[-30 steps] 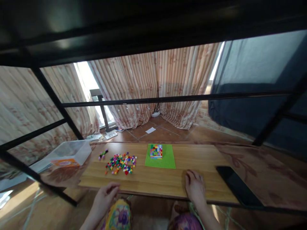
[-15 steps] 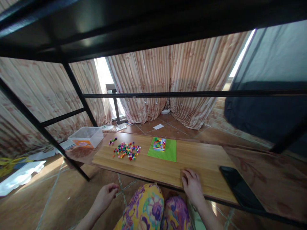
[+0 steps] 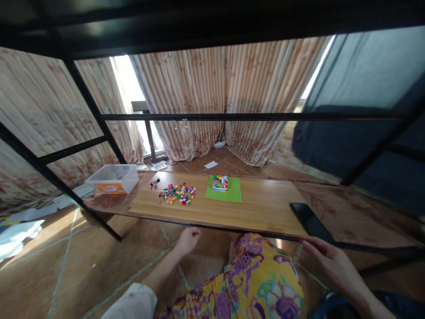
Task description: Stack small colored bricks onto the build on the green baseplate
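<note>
My left hand hangs in front of the wooden board's near edge, its fingers curled in and nothing visible in them. Close to the front right edge, by the near end of a black tablet or phone, is my right hand. Its fingers are stretched out and it holds nothing; whether it touches the edge I cannot tell. On the wooden board lies a green baseplate bearing a small multicoloured brick structure. Loose coloured bricks are scattered left of it, with a smaller cluster behind.
A clear plastic box with an orange label stands left of the board. Black metal frame bars cross in front, with a dark panel overhead. Curtains hang behind. My patterned-clothed knees are below the edge.
My right hand has left the board's front middle and moved right, near the tablet. My left hand has moved up and right, closer to the board's edge. The view and my knees have shifted.
</note>
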Motion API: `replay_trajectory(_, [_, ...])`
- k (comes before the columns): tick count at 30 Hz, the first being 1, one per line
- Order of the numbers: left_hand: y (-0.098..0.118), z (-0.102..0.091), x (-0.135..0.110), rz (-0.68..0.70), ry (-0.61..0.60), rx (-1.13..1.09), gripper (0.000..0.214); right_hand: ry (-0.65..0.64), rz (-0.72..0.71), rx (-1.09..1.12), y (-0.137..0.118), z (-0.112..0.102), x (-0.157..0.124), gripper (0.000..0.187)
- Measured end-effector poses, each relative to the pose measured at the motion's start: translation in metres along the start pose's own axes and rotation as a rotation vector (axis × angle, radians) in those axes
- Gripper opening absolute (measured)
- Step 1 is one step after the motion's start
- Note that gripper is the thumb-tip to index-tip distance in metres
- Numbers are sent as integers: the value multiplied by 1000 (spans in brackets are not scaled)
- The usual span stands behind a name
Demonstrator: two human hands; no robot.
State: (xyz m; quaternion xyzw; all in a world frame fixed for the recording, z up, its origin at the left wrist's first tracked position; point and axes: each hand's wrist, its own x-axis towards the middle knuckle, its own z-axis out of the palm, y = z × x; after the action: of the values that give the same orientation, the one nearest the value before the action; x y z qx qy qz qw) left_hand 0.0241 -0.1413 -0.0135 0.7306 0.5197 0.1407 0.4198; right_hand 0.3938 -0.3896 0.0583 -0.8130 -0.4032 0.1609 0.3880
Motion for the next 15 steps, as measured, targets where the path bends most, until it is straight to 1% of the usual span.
replay_trajectory(2, [1,8,-1,25,-58,8,20,83,60,13,-2,-9,-28,46])
replay_trajectory(4, [-1,17,-8,44,-118,13,23,133,96,35,-7,-10,-54,45])
replay_trajectory(7, [-10,23,-25,52,-193,12,26,136,90,76,-26,-6,-81,43])
replay_trajectory(8, [-15,21,-32,48,-210,9,26,130,82,86,-35,-4,-84,43])
replay_trajectory(10, [-28,12,-45,26,-226,1,26,112,47,92,-55,-1,-82,45])
replay_trajectory(12, [-45,-3,-58,-16,-210,-8,23,86,-18,80,-75,5,-71,47])
replay_trajectory(15, [-75,-31,-76,-95,-134,-15,13,31,-142,76,-103,24,-51,47])
